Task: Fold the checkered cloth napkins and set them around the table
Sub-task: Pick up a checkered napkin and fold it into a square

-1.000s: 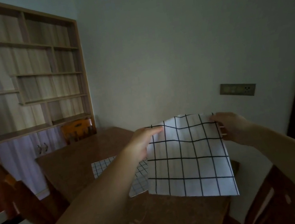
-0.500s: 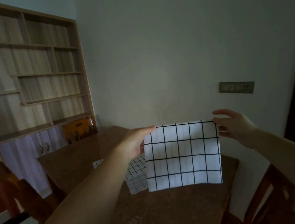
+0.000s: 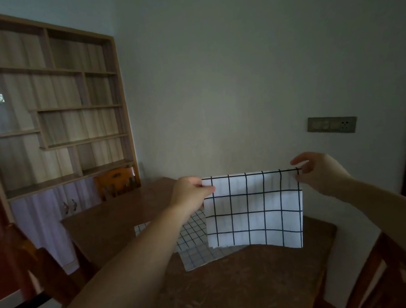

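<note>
A white napkin with a wide black check (image 3: 253, 211) hangs upright in the air above the brown table (image 3: 108, 221). My left hand (image 3: 189, 194) pinches its top left corner. My right hand (image 3: 319, 172) pinches its top right corner, with the other fingers spread. A second napkin with a finer check (image 3: 195, 247) lies flat on the table behind and below the held one, partly hidden by it and by my left forearm.
Wooden chairs stand at the far side (image 3: 117, 181), at the left (image 3: 39, 266) and at the lower right (image 3: 386, 277). A wooden shelf unit (image 3: 46, 116) fills the left wall. A switch plate (image 3: 331, 124) sits on the grey wall.
The napkin was tilted and wavy a second ago; now it hangs straight and taut. Both hands shifted slightly and hold its top edge level.
</note>
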Tool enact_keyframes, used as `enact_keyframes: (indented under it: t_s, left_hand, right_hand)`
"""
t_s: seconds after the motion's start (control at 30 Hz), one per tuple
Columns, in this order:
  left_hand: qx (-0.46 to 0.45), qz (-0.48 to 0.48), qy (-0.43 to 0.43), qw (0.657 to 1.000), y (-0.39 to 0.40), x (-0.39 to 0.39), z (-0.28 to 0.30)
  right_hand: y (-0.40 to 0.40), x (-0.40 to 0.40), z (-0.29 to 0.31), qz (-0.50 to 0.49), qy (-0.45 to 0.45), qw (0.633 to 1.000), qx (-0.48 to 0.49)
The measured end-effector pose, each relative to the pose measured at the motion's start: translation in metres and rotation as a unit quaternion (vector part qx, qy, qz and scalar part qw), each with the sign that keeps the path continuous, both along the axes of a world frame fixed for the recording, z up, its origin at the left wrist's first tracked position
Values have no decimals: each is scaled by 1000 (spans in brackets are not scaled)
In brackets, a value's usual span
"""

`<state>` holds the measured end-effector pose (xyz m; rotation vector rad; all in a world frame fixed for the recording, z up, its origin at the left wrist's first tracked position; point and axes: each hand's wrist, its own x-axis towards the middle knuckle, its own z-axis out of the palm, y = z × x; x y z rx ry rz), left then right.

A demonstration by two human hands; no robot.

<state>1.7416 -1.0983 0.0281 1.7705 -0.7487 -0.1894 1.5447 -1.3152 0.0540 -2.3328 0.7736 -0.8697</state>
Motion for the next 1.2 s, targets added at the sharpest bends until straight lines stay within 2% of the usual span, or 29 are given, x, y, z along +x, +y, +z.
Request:
enact_keyframes:
  t_s: [0.1, 0.2, 0.27, 0.4, 0.47, 0.53, 0.6, 0.67, 0.83, 0.97, 1.07, 1.2]
  left_hand:
    - [8, 31, -83, 996, 0, 3, -1]
    - [-23, 40, -114, 992, 2, 3, 0]
    - [-12, 36, -124, 992, 3, 7, 0]
    - [172, 38, -182, 967, 10, 25, -10]
    - [214, 26, -171, 962, 14, 22, -12]
    - [220, -36, -197, 955, 8, 5, -7]
    - [193, -114, -199, 954, -8, -19, -1]
    - [136, -162, -140, 967, -26, -36, 3]
    - [54, -156, -126, 978, -41, -36, 9]
    - [-3, -150, -54, 987, -25, -19, 15]
    - [-26, -147, -21, 989, -16, -10, 18]
    - [-73, -161, 50, 983, -14, -12, 21]
  right_hand:
    - [-1, 1, -1, -25, 17, 997, -67]
    - [1, 0, -1, -37, 25, 994, -96]
    - [0, 0, 0, -39, 43, 992, -108]
    - [7, -3, 6, -2, 74, 988, -136]
    - [17, 0, 12, 34, 70, 988, -132]
    - [30, 8, 17, 75, 79, 983, -146]
    - [42, 19, 21, 114, 102, 975, -163]
    - [52, 28, 24, 143, 98, 972, -157]
    - [53, 23, 31, 165, 19, 983, -82]
    - [33, 3, 23, 173, 124, 977, -21]
    - [20, -4, 15, 141, 66, 988, 8]
    - [20, -4, 15, 183, -49, 976, 107]
